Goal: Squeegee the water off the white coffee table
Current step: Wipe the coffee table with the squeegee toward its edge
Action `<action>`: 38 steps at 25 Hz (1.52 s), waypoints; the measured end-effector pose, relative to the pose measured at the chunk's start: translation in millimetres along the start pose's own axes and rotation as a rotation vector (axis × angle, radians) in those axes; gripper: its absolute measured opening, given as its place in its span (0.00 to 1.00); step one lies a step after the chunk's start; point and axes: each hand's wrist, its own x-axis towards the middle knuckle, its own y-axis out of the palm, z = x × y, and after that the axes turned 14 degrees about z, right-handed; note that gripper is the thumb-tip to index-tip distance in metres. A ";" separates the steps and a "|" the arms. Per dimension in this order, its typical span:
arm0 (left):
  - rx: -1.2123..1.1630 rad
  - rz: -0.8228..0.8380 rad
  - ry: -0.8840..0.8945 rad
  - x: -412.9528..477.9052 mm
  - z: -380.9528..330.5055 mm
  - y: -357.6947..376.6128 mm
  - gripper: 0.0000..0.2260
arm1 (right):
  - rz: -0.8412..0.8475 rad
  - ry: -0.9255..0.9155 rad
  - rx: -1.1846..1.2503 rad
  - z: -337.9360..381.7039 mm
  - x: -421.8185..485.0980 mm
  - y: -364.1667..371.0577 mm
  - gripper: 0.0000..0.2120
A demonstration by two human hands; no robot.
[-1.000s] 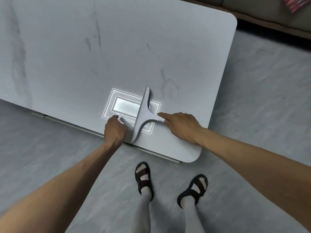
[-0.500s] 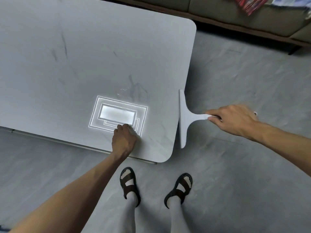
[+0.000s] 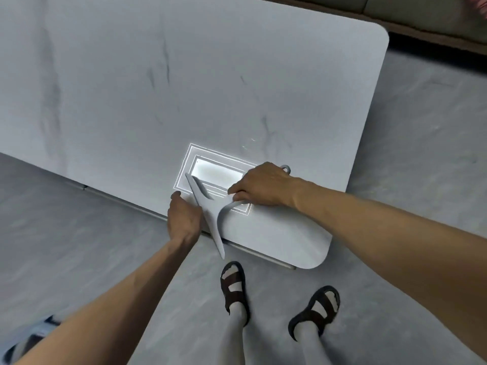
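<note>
The white coffee table fills the upper part of the view, with faint grey marbling and a bright reflection of a ceiling light near its front edge. A white T-shaped squeegee lies slanted across that front edge, its blade end sticking out over the floor. My right hand grips the squeegee's handle above the table's near right part. My left hand rests on the table's front edge, just left of the blade. A few small water drops glint beyond the reflection.
Grey floor surrounds the table on the right and front. My feet in dark sandals stand just before the table's front right corner. A sofa base runs along the top right. A blue object lies at the bottom left.
My right hand has brought the squeegee back from beyond the table's right edge onto the table near its front edge. My left hand stays at the front edge.
</note>
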 end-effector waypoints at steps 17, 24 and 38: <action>0.523 0.360 0.360 -61.6 -83.5 120.3 0.17 | -0.227 0.923 0.262 -117.0 -242.0 109.9 0.14; 0.350 0.351 0.452 -69.2 -82.0 96.7 0.06 | -0.376 0.968 0.627 -134.2 -212.4 56.0 0.14; 0.301 0.071 0.139 -4.9 20.6 -24.0 0.18 | -0.086 0.316 0.378 31.4 -29.7 38.4 0.19</action>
